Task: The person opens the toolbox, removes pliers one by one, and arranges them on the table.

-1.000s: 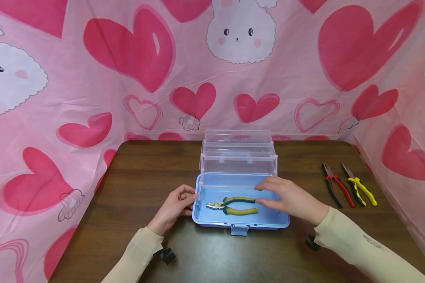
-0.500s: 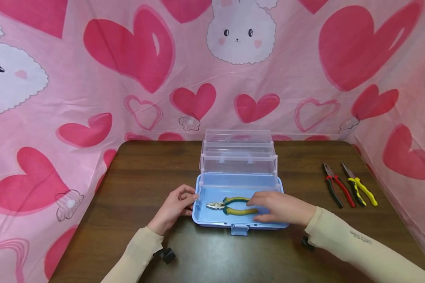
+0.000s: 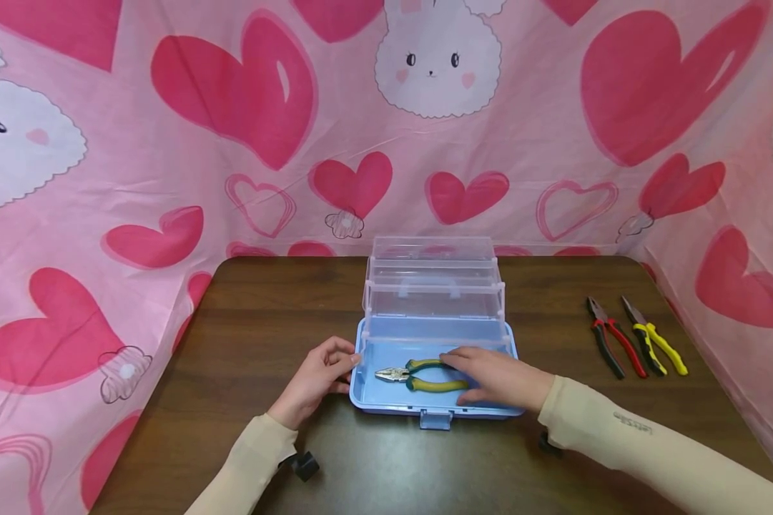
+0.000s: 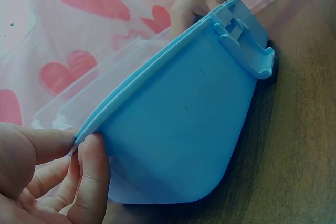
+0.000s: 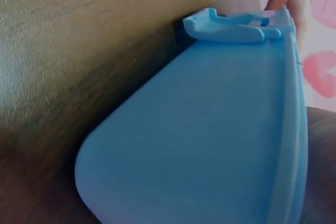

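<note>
A light blue plastic toolbox (image 3: 386,410) stands open on the table in the head view. Combination pliers (image 3: 436,386) with green and yellow handles lie inside, their metal head pointing left. At the box's left end, my left hand (image 3: 318,375) pinches the rim between thumb and fingers; the left wrist view shows this hand (image 4: 58,177) up close. My right hand (image 3: 498,375) reaches over the right end, fingers extended above the pliers' handle ends. Whether the fingertips touch the handles is unclear. The right wrist view mostly shows the box's outer wall (image 5: 194,129).
Clear plastic trays (image 3: 434,300) are raised at the back of the box. A latch (image 3: 435,419) hangs at its front. On the table's right lie red-and-black pliers (image 3: 614,336) and yellow-and-black long-nose pliers (image 3: 653,336). A pink heart-printed cloth (image 3: 283,207) hangs behind the table.
My right hand has moved left and lower, from the box's right side to over the pliers' handle ends. My left hand stays on the rim; the pliers have not moved.
</note>
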Demonstrator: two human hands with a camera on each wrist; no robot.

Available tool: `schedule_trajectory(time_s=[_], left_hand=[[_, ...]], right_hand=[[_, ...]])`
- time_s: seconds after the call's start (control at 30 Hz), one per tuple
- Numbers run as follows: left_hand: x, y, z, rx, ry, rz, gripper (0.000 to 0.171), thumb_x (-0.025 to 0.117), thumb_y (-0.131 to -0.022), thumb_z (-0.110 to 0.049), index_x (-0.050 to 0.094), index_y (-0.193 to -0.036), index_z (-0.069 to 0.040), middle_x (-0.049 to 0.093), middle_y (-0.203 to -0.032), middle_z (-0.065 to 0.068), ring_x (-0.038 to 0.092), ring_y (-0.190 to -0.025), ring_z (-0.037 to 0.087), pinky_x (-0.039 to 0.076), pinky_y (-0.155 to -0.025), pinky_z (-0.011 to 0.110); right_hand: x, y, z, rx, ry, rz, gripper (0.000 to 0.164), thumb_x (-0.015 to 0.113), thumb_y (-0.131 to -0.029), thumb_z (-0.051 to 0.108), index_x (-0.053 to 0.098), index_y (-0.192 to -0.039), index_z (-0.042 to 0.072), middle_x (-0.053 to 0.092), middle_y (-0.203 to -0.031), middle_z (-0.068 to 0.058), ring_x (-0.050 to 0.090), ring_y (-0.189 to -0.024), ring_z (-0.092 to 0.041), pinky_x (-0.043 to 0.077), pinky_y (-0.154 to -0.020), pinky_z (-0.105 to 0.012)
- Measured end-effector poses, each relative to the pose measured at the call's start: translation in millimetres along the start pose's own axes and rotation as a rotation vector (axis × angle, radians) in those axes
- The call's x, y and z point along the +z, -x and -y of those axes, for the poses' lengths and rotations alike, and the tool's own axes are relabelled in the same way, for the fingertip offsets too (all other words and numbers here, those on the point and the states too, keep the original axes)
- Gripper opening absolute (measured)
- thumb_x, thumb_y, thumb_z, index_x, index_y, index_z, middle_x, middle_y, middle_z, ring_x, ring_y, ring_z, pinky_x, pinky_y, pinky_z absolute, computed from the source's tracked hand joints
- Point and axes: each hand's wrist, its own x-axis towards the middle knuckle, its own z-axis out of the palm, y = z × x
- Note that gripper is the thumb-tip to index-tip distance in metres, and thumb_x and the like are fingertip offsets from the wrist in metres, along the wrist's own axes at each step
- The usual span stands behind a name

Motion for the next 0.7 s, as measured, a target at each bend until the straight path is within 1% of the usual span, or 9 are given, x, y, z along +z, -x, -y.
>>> schedule_trajectory(time_s=[0.07, 0.2, 0.33, 0.43, 0.57, 0.7], left_hand=[[0.3, -0.2, 0.1, -0.001, 0.000, 0.002, 0.035, 0.072, -0.100, -0.024, 0.057, -0.123, -0.003, 0.074, -0.101, 0.012, 0.066, -0.079, 0.021, 0.061, -0.072, 0.030], [1.0, -0.2, 0.2, -0.004, -0.001, 0.005, 0.034, 0.072, -0.100, -0.025, 0.057, -0.123, -0.004, 0.074, -0.099, 0.010, 0.066, -0.079, 0.022, 0.061, -0.072, 0.030], [0.8, -0.2, 0.8, -0.004, 0.002, 0.010, 0.034, 0.072, -0.100, -0.024, 0.057, -0.123, -0.004, 0.074, -0.099, 0.010, 0.066, -0.079, 0.021, 0.061, -0.072, 0.030], [0.8, -0.3, 0.5, -0.002, 0.007, 0.013, 0.034, 0.072, -0.100, -0.024, 0.057, -0.122, -0.003, 0.074, -0.098, 0.011, 0.066, -0.079, 0.021, 0.060, -0.071, 0.029], [0.8, -0.3, 0.2, 0.003, 0.012, 0.012, 0.033, 0.072, -0.100, -0.023, 0.057, -0.122, -0.003, 0.074, -0.098, 0.010, 0.066, -0.078, 0.021, 0.060, -0.071, 0.029], [0.9, -0.2, 0.1, 0.006, 0.016, 0.015, 0.032, 0.072, -0.100, -0.022, 0.057, -0.121, -0.003, 0.074, -0.098, 0.010, 0.066, -0.077, 0.021, 0.061, -0.070, 0.030]], right_hand=[[2.7, -1.3, 0.4, 0.018, 0.001, -0.001, 0.076, 0.080, -0.092, 0.042, 0.051, -0.150, 0.002, 0.058, -0.145, -0.015, 0.058, -0.131, -0.031, 0.050, -0.108, -0.049], [7.1, -4.3, 1.2, 0.029, 0.008, -0.012, 0.080, 0.079, -0.092, 0.044, 0.048, -0.152, 0.002, 0.059, -0.140, -0.014, 0.060, -0.122, -0.028, 0.053, -0.104, -0.047], [10.5, -9.5, 3.0, 0.050, 0.017, -0.023, 0.077, 0.081, -0.091, 0.042, 0.052, -0.149, 0.002, 0.061, -0.133, -0.015, 0.061, -0.114, -0.027, 0.055, -0.099, -0.047], [12.2, -12.8, 5.3, 0.090, 0.004, -0.030, 0.073, 0.082, -0.090, 0.039, 0.055, -0.147, 0.002, 0.063, -0.130, -0.015, 0.061, -0.109, -0.026, 0.055, -0.099, -0.048], [13.3, -15.9, 9.0, 0.140, -0.023, -0.033, 0.070, 0.084, -0.089, 0.037, 0.058, -0.145, 0.004, 0.064, -0.127, -0.014, 0.061, -0.105, -0.025, 0.055, -0.098, -0.049], [13.2, -17.3, 12.1, 0.160, -0.037, -0.031, 0.070, 0.086, -0.087, 0.034, 0.059, -0.144, 0.005, 0.064, -0.125, -0.014, 0.060, -0.103, -0.025, 0.056, -0.096, -0.049]])
